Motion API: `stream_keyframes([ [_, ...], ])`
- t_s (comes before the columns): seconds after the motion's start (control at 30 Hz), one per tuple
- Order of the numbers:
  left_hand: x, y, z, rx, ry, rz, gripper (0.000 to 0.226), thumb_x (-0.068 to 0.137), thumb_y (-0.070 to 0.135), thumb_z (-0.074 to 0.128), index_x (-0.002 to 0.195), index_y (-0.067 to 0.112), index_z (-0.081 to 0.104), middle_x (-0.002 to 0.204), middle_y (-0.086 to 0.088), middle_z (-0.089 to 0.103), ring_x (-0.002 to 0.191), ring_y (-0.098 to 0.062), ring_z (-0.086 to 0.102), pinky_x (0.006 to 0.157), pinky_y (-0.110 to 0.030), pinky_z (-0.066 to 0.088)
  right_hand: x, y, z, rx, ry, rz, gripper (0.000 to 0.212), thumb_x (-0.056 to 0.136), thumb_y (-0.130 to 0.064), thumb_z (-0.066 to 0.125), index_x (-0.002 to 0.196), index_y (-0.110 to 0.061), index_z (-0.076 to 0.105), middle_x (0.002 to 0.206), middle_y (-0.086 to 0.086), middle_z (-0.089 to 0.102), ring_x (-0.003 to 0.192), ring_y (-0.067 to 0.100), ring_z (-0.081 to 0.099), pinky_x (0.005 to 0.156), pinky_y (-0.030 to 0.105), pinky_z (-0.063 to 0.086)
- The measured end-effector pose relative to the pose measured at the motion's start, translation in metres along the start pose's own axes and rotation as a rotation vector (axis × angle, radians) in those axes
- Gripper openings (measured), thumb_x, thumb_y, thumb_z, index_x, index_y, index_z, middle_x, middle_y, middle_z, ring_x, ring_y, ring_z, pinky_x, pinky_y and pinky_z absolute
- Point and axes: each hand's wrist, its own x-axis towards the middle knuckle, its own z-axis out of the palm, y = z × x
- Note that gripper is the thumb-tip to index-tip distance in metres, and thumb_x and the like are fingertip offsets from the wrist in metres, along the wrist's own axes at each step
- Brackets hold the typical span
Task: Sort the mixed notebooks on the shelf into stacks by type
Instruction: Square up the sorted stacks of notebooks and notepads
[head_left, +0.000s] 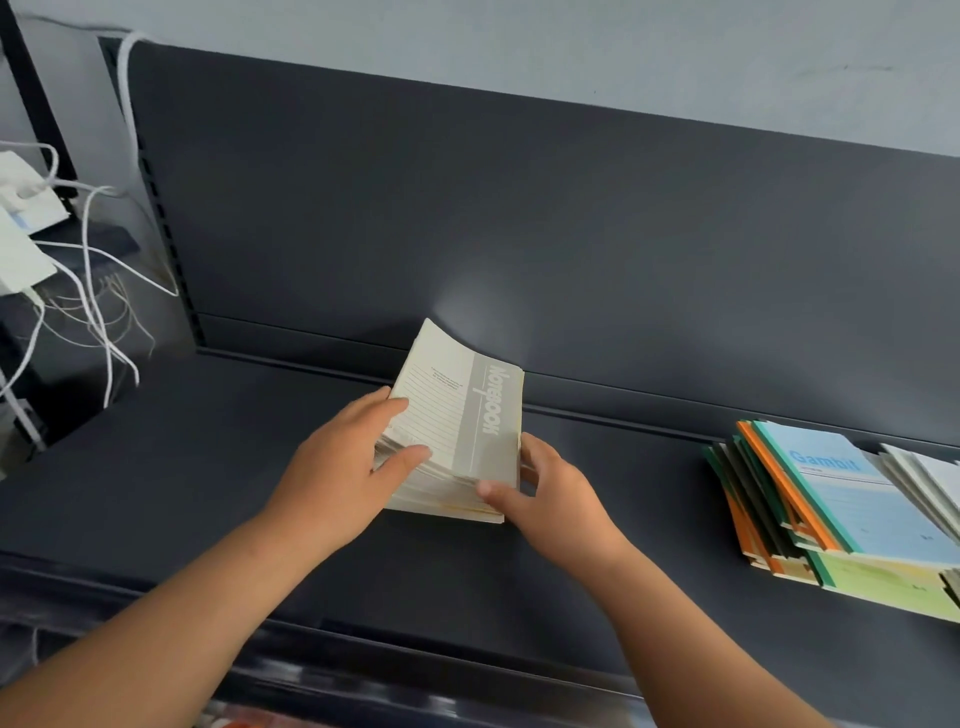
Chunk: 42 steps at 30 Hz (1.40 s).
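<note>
Both forearms reached from the lower frame edge to the stack of cream notebooks (457, 441) at frame centre on the dark shelf (208, 467). The left hand (348, 467) pinched its left edge, and the right hand (556, 493) curled its fingers around the right edge. Coloured notebooks (831, 499) lay stacked at the right, well apart.
</note>
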Motion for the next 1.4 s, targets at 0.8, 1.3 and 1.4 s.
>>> stream_keyframes([
  [0.8, 0.046, 0.092, -0.049, -0.1, 0.242, 0.336, 0.011, 0.094, 0.017, 0.055, 0.096, 0.023, 0.064, 0.081, 0.008, 0.063, 0.08, -0.007, 0.055, 0.07, -0.024, 0.041, 0.011, -0.031, -0.065, -0.071, 0.479, -0.277, 0.026, 0.097, -0.013, 0.049, 0.11, -0.029, 0.064, 0.109, -0.008, 0.067, 0.108, 0.02, 0.056, 0.097, 0.041, 0.044],
  [1.3, 0.054, 0.048, -0.022, -0.007, 0.118, -0.04, 0.039, 0.095, 0.023, 0.056, 0.134, 0.021, 0.051, 0.133, 0.0, 0.054, 0.123, -0.019, 0.048, 0.098, -0.032, 0.038, 0.012, -0.016, -0.083, 0.344, 0.482, 0.029, 0.024, 0.099, -0.011, 0.049, 0.085, -0.026, 0.061, 0.087, -0.007, 0.069, 0.083, 0.016, 0.066, 0.063, 0.028, 0.051],
  [1.4, 0.055, 0.055, -0.026, 0.03, 0.246, 0.024, 0.052, 0.093, 0.021, 0.058, 0.143, 0.021, 0.04, 0.142, -0.003, 0.045, 0.131, -0.023, 0.039, 0.104, -0.038, 0.036, 0.013, -0.02, -0.085, 0.129, 0.513, -0.083, 0.023, 0.099, -0.012, 0.044, 0.091, -0.023, 0.063, 0.086, -0.006, 0.067, 0.085, 0.019, 0.063, 0.072, 0.037, 0.053],
])
